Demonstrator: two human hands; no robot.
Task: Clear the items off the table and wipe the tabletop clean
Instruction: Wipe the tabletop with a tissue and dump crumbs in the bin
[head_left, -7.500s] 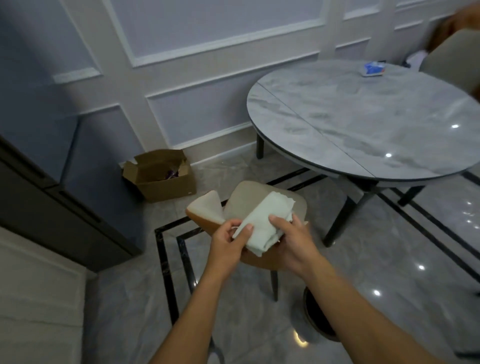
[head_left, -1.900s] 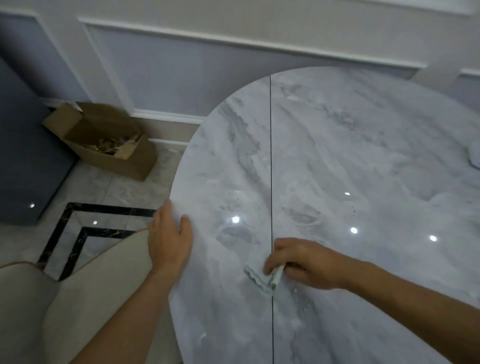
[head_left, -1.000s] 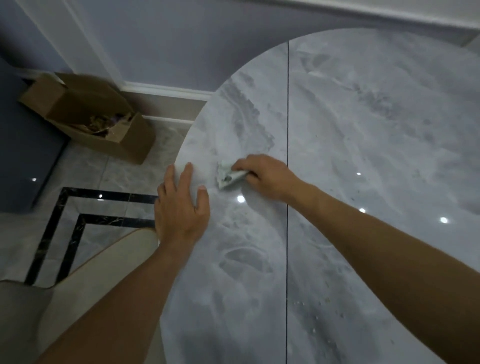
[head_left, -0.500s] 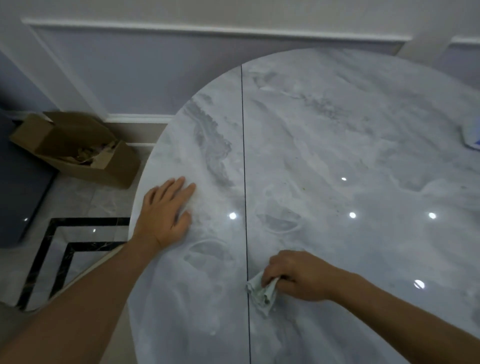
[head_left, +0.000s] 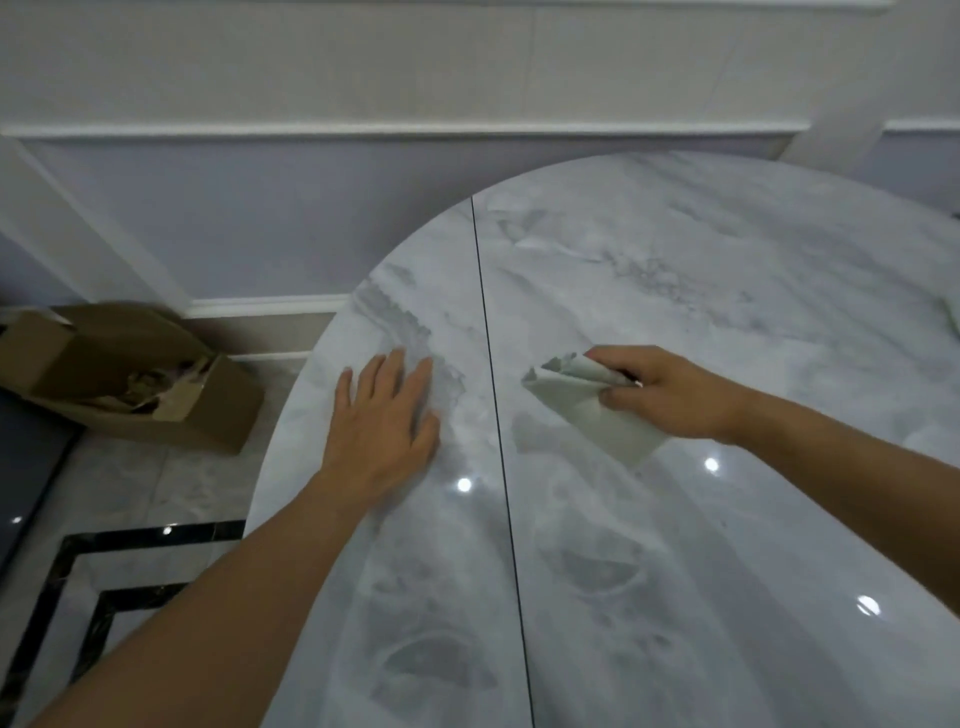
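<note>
**Mia:** What is the biggest thing here?

**Tom:** The round grey counter (head_left: 701, 322). It shines, and cloudy smears (head_left: 431, 660) show on the part near the person. A thin dark line (head_left: 493, 415) runs across it.

**Mia:** And next to it?

**Tom:** A brown box (head_left: 130, 379) sits on the floor (head_left: 171, 483) by the wall (head_left: 260, 234). It has scraps inside.

**Mia:** What are the hands doing?

**Tom:** The left hand (head_left: 384, 415) lies flat on the counter near its edge, with the fingers straight and spread. The right hand (head_left: 670, 389) is on the other side of the line. Its fingers curl round a folded pale cloth (head_left: 587, 410).

**Mia:** Where is the cloth?

**Tom:** It hangs from that hand, just right of the line. I cannot tell if its low corner touches the counter.

**Mia:** Is the job nearly done?

**Tom:** I think the clearing is mostly done. The only loose thing I see on the counter is a pale bit (head_left: 954, 318) at the far right edge. Too little of it shows to say what it is. The wiping looks part way, because smears show. So more rubbing is left.
</note>
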